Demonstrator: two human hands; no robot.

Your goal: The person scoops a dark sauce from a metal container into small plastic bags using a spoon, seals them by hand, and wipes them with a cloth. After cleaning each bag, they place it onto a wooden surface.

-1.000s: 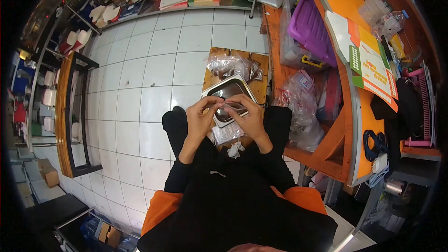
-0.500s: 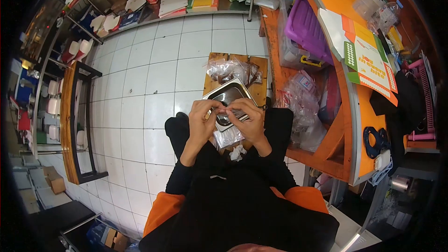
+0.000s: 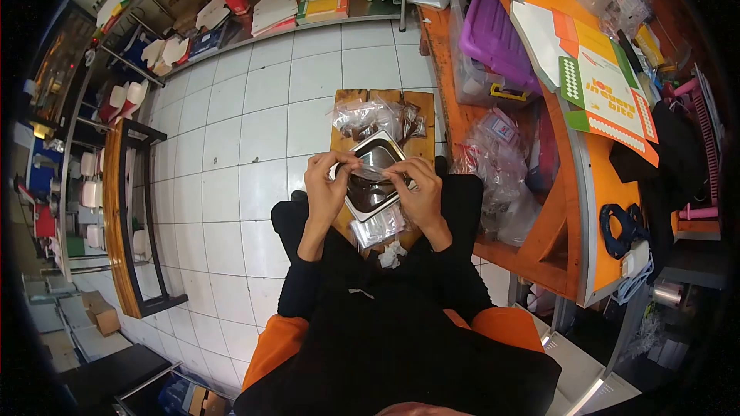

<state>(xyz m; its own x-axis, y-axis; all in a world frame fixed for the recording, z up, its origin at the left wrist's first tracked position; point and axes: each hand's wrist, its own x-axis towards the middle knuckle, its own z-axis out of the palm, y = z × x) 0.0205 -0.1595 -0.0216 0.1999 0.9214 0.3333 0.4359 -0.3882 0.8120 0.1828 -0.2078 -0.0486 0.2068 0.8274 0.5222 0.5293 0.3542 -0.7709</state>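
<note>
My left hand (image 3: 327,185) and my right hand (image 3: 418,191) pinch a small clear plastic bag (image 3: 371,174) between them, stretched across from fingertips to fingertips. Right below it is a rectangular metal pan (image 3: 355,210) with dark contents that I cannot make out. The pan rests on a low wooden stool (image 3: 421,152) between my knees. Filled clear bags (image 3: 368,117), some with dark brown stuff inside, lie at the stool's far end. On the near side sit a stack of flat clear bags (image 3: 378,229) and a crumpled white tissue (image 3: 392,254).
To my right stands an orange workbench (image 3: 532,277), with a purple crate (image 3: 497,38) and plastic bags (image 3: 497,154) on its lower shelf. Printed cartons (image 3: 605,85) and dark blue scissors (image 3: 617,231) lie on top. A wooden bench (image 3: 117,223) is at left on the tiled floor.
My hands have moved apart from each other, and the clear bag now shows stretched between them. The camera view has shifted slightly.
</note>
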